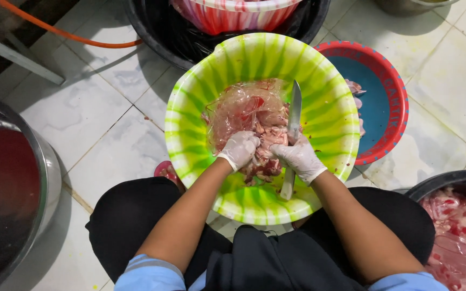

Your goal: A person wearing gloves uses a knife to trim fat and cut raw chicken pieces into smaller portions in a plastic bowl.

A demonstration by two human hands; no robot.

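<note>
Fingers of gloved left hand (239, 148) and right hand (299, 157) clamped on raw meat (268, 148), pink, glistening, part bagged in clear plastic

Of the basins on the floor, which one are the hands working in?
The green striped basin in the person's lap; both gloved hands, left hand and right hand, are inside it on the meat.

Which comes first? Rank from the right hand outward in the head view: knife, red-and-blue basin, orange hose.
From the right hand:
1. Knife, resting against that hand in the green bowl.
2. Red-and-blue basin, to the bowl's right.
3. Orange hose, far upper left.
</note>
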